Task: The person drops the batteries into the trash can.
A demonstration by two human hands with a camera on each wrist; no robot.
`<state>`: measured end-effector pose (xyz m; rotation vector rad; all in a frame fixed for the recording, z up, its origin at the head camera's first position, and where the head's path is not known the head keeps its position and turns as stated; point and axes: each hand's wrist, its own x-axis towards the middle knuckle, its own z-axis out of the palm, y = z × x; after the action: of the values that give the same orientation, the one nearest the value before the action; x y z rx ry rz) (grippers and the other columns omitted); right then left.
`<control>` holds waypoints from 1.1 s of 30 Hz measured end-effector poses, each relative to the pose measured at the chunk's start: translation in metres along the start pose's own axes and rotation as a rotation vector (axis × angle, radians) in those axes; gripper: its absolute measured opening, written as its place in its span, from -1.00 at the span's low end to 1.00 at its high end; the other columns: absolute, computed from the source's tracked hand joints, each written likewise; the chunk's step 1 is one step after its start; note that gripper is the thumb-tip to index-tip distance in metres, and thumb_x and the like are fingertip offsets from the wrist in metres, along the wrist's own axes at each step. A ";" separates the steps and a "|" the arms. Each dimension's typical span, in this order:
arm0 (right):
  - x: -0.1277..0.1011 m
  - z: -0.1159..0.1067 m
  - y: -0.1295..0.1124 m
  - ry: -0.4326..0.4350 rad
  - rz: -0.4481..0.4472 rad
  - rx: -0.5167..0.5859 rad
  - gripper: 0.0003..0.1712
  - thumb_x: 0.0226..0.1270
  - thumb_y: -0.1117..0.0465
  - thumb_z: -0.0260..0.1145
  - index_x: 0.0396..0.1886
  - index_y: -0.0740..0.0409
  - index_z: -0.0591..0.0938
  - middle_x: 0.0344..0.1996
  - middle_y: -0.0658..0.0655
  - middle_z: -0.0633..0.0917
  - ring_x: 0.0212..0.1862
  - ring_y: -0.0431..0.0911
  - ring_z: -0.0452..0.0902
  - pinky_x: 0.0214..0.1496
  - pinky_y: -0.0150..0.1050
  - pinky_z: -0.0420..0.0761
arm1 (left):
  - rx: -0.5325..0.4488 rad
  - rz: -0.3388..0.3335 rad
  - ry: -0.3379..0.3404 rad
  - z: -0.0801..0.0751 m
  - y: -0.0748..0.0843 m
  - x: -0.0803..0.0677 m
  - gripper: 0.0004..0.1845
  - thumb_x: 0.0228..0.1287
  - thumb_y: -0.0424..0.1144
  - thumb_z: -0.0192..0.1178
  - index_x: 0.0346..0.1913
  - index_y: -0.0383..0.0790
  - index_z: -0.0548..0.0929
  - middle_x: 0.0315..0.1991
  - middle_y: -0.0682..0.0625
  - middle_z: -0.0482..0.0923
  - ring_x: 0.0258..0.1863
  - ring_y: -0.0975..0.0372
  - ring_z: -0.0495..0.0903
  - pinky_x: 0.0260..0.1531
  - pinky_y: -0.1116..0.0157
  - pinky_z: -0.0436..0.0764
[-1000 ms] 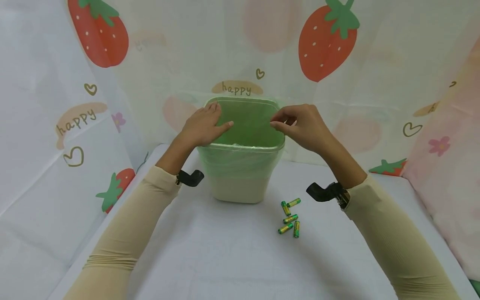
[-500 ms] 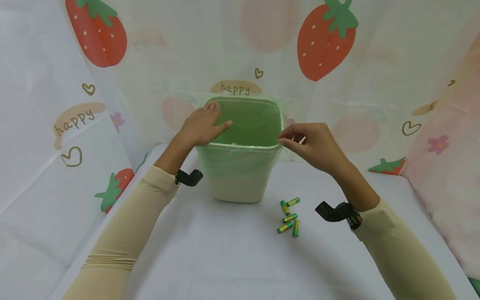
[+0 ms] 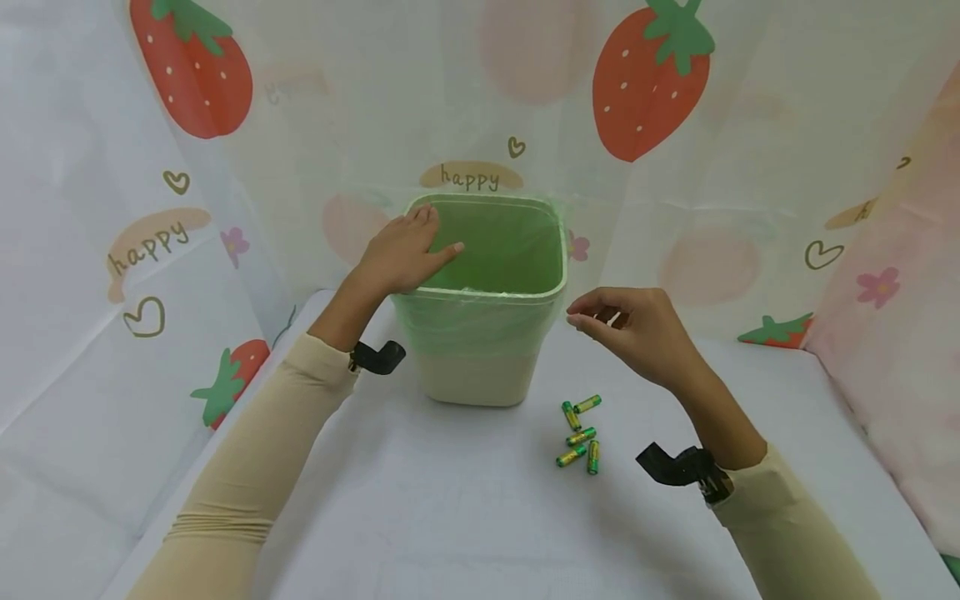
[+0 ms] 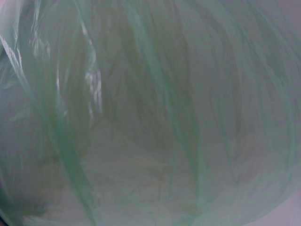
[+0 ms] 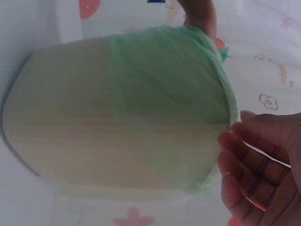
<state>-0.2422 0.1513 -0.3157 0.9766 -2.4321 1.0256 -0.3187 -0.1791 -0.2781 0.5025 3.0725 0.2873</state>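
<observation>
Five batteries [image 3: 581, 437] lie front-right of one green-lined wastebasket [image 3: 480, 375]; left hand [image 3: 401, 250] atop, fingers extended; right hand [image 3: 633, 332] alongside, loosely curled, empty.

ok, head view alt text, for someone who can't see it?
A person's left hand rests at the top of a pale bin with a green liner, while the right hand hovers beside it, apart. Five small batteries lie on the white surface, nearer the viewer and right of the bin. Strawberry-print fabric hangs behind.
</observation>
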 end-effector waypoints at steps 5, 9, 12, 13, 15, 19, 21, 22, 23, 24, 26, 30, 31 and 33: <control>-0.015 0.007 0.010 0.004 0.051 0.034 -0.90 0.39 0.18 0.43 -0.21 0.09 0.81 -0.43 -0.12 0.76 -0.44 -0.20 0.62 -0.40 -0.35 0.64 | 0.004 0.004 0.002 0.000 0.000 0.001 -0.10 0.63 0.22 -0.24 0.60 -0.47 -0.20 0.62 -0.32 -0.31 0.62 -0.04 -0.28 0.58 0.03 -0.20; -0.024 0.011 0.017 0.005 0.100 0.054 -0.90 0.40 0.17 0.43 -0.21 0.07 0.81 -0.42 -0.09 0.76 -0.45 -0.18 0.64 -0.40 -0.36 0.64 | 0.002 0.007 0.002 -0.001 0.000 0.001 -0.10 0.63 0.22 -0.24 0.59 -0.47 -0.20 0.62 -0.32 -0.31 0.62 -0.05 -0.28 0.58 0.03 -0.20; -0.030 0.015 0.022 -0.002 0.142 0.062 -0.89 0.40 0.15 0.43 -0.20 0.06 0.81 -0.39 -0.05 0.77 -0.44 -0.18 0.64 -0.39 -0.34 0.65 | 0.000 0.006 0.000 -0.001 0.000 0.000 -0.10 0.63 0.21 -0.24 0.60 -0.47 -0.20 0.62 -0.32 -0.31 0.62 -0.05 -0.27 0.58 0.03 -0.20; -0.032 0.017 0.024 -0.004 0.157 0.064 -0.88 0.40 0.14 0.43 -0.20 0.06 0.81 -0.39 -0.05 0.77 -0.44 -0.17 0.64 -0.39 -0.34 0.65 | -0.001 0.004 0.000 -0.001 0.000 0.000 -0.10 0.63 0.21 -0.24 0.60 -0.47 -0.19 0.62 -0.32 -0.31 0.62 -0.05 -0.27 0.58 0.03 -0.19; -0.037 0.020 0.027 -0.008 0.182 0.064 -0.87 0.41 0.12 0.42 -0.19 0.05 0.81 -0.37 -0.05 0.77 -0.43 -0.17 0.64 -0.37 -0.34 0.65 | -0.003 0.002 0.001 0.000 -0.001 0.000 -0.10 0.63 0.21 -0.24 0.60 -0.47 -0.19 0.62 -0.32 -0.31 0.62 -0.05 -0.27 0.58 0.04 -0.19; -0.046 0.027 0.036 -0.013 0.231 0.066 -0.86 0.42 0.09 0.42 -0.19 0.03 0.80 -0.38 -0.07 0.76 -0.42 -0.16 0.65 -0.37 -0.33 0.65 | -0.009 -0.004 0.002 0.001 -0.001 0.000 -0.10 0.63 0.22 -0.25 0.60 -0.46 -0.19 0.63 -0.31 -0.31 0.62 -0.04 -0.27 0.58 0.05 -0.20; -0.051 0.031 0.042 -0.016 0.255 0.070 -0.85 0.41 0.08 0.42 -0.19 0.02 0.80 -0.39 -0.08 0.76 -0.41 -0.15 0.65 -0.37 -0.31 0.65 | -0.008 -0.006 -0.001 0.002 -0.002 0.001 -0.10 0.63 0.22 -0.26 0.60 -0.46 -0.19 0.63 -0.30 -0.32 0.62 -0.04 -0.27 0.58 0.05 -0.21; -0.053 0.034 0.044 -0.017 0.266 0.069 -0.85 0.41 0.07 0.42 -0.19 0.02 0.80 -0.39 -0.08 0.77 -0.41 -0.14 0.65 -0.37 -0.31 0.65 | -0.009 -0.007 -0.001 0.002 -0.002 0.001 -0.10 0.63 0.23 -0.26 0.60 -0.46 -0.20 0.63 -0.30 -0.32 0.62 -0.04 -0.27 0.58 0.05 -0.21; -0.056 0.035 0.047 -0.018 0.276 0.071 -0.85 0.42 0.07 0.41 -0.18 0.01 0.80 -0.39 -0.08 0.77 -0.40 -0.13 0.65 -0.36 -0.30 0.65 | -0.009 -0.008 -0.002 0.002 -0.002 0.001 -0.10 0.63 0.23 -0.27 0.60 -0.46 -0.20 0.63 -0.30 -0.32 0.62 -0.04 -0.28 0.58 0.05 -0.21; -0.058 0.037 0.049 -0.018 0.286 0.071 -0.85 0.42 0.06 0.41 -0.18 0.01 0.80 -0.38 -0.08 0.77 -0.40 -0.13 0.65 -0.36 -0.30 0.65 | -0.009 -0.011 -0.002 0.002 -0.002 0.000 -0.10 0.63 0.23 -0.27 0.60 -0.46 -0.20 0.63 -0.30 -0.32 0.62 -0.04 -0.28 0.58 0.06 -0.21; -0.062 0.041 0.053 -0.022 0.300 0.073 -0.83 0.42 0.06 0.41 -0.17 0.02 0.81 -0.36 -0.07 0.78 -0.37 -0.10 0.66 -0.34 -0.29 0.65 | -0.008 -0.014 -0.001 0.002 -0.002 0.000 -0.10 0.63 0.23 -0.26 0.60 -0.46 -0.19 0.63 -0.29 -0.32 0.62 -0.04 -0.28 0.58 0.06 -0.21; -0.068 0.046 0.061 -0.033 0.325 0.068 -0.81 0.41 0.06 0.42 -0.14 0.04 0.81 -0.29 -0.05 0.79 -0.32 -0.09 0.67 -0.30 -0.28 0.67 | -0.009 -0.014 0.001 0.002 -0.002 0.000 -0.10 0.63 0.23 -0.27 0.60 -0.45 -0.20 0.63 -0.29 -0.32 0.62 -0.04 -0.28 0.58 0.06 -0.21; -0.070 0.047 0.063 -0.034 0.331 0.070 -0.81 0.41 0.07 0.42 -0.14 0.05 0.81 -0.27 -0.04 0.79 -0.31 -0.09 0.67 -0.29 -0.27 0.67 | -0.008 -0.012 0.001 0.002 -0.002 0.000 -0.10 0.63 0.23 -0.27 0.60 -0.45 -0.20 0.63 -0.30 -0.32 0.62 -0.04 -0.28 0.58 0.06 -0.21; -0.073 0.050 0.068 -0.038 0.344 0.073 -0.82 0.40 0.10 0.43 -0.13 0.06 0.81 -0.25 -0.02 0.79 -0.29 -0.11 0.66 -0.28 -0.26 0.68 | -0.011 -0.010 0.001 0.002 -0.002 0.001 -0.10 0.63 0.23 -0.27 0.60 -0.45 -0.20 0.63 -0.29 -0.32 0.62 -0.04 -0.28 0.58 0.06 -0.21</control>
<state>-0.2394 0.1835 -0.4225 0.6135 -2.6712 1.2223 -0.3202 -0.1806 -0.2807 0.4870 3.0720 0.3048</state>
